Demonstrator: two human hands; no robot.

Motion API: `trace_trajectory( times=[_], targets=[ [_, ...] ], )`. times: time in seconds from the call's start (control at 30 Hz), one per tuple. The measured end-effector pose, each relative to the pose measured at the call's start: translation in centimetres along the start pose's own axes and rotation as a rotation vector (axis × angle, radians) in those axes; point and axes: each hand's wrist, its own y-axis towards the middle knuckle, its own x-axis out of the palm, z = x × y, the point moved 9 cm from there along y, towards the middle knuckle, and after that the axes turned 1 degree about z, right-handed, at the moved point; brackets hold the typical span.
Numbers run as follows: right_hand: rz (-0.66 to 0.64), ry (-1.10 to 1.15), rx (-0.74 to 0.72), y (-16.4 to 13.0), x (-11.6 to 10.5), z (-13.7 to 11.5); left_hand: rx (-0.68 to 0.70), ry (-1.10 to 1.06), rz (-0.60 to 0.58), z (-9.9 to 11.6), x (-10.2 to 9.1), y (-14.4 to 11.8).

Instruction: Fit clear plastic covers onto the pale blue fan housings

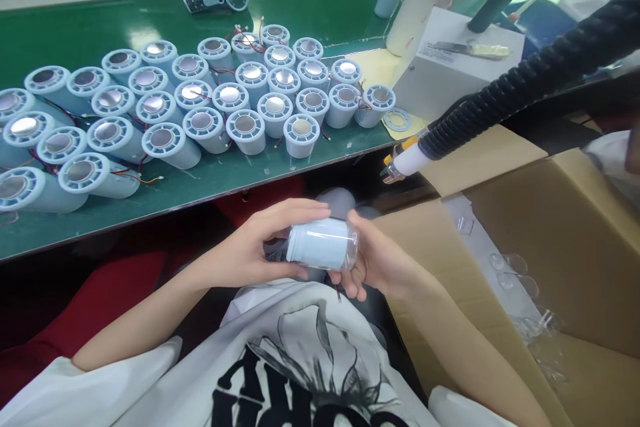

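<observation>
Cylinder [320, 243] between both hands' fingers [295, 213]

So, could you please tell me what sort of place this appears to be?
Probably a small-appliance assembly line: rows of identical pale blue plastic cylinders with loose wires crowd a green work mat, a brown cardboard box of clear caps stands alongside, and both hands hold one cylinder.

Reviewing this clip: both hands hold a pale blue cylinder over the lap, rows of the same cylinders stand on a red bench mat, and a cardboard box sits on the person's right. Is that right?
Not quite: the bench mat is green, not red, as the head view shows. The rest stands: the left hand and right hand hold a pale blue cylinder over the lap, rows of cylinders stand on the mat, and a cardboard box sits to the right.
</observation>
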Motion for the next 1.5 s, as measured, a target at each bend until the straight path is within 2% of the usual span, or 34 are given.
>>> trace_trajectory(
  times=[0.07,0.13,0.23,0.3,0.37,0.43,0.5,0.6,0.67,0.77,0.97,1.1,1.3,1.5],
  targets=[
    [-0.009,-0.051,-0.002,0.0,-0.1,0.3,-0.037,-0.017,0.02,-0.1,0.0,0.0],
    [0.019,-0.176,-0.121,0.0,-0.5,-0.3,-0.111,-0.085,0.047,-0.4,0.0,-0.1],
    [0.181,-0.456,-0.522,-1.4,-1.5,-3.1,-0.222,-0.229,0.096,-0.9,0.0,-0.2],
    [0.254,-0.687,-0.823,-3.3,-0.9,-5.1,-0.257,-0.31,0.115,-1.0,0.1,-0.3],
    [0.236,-0.943,-1.054,-5.0,0.8,-5.9,-0.29,-0.383,0.11,-1.3,0.4,-0.4],
    [0.215,-1.126,-1.182,-5.9,2.0,-6.1,-0.322,-0.441,0.08,-1.6,0.7,-0.5],
    [0.217,-1.049,-1.106,-5.6,1.5,-6.1,-0.324,-0.43,0.051,-1.7,0.7,-0.4],
    [0.22,-0.686,-0.842,-4.1,-0.4,-5.3,-0.231,-0.316,0.025,-1.0,0.3,-0.1],
    [0.198,-0.519,-0.75,-3.5,-0.9,-4.6,-0.184,-0.26,0.0,-0.6,0.2,-0.1],
    [0.171,-0.525,-0.797,-3.9,-0.4,-4.7,-0.167,-0.253,-0.034,-0.5,0.3,-0.3],
    [0.216,-0.873,-0.995,-5.7,1.2,-5.7,-0.081,-0.187,-0.046,0.3,0.2,-0.4],
    [0.222,-0.959,-1.057,-6.4,1.9,-6.1,-0.028,-0.114,-0.045,0.9,0.1,-0.3],
    [0.199,-0.907,-1.023,-6.2,1.7,-5.9,-0.022,-0.074,-0.047,0.7,-0.1,-0.4],
    [0.166,-0.592,-0.851,-5.3,0.1,-5.2,-0.028,-0.088,-0.075,0.4,-0.2,-0.6]
  ],
)
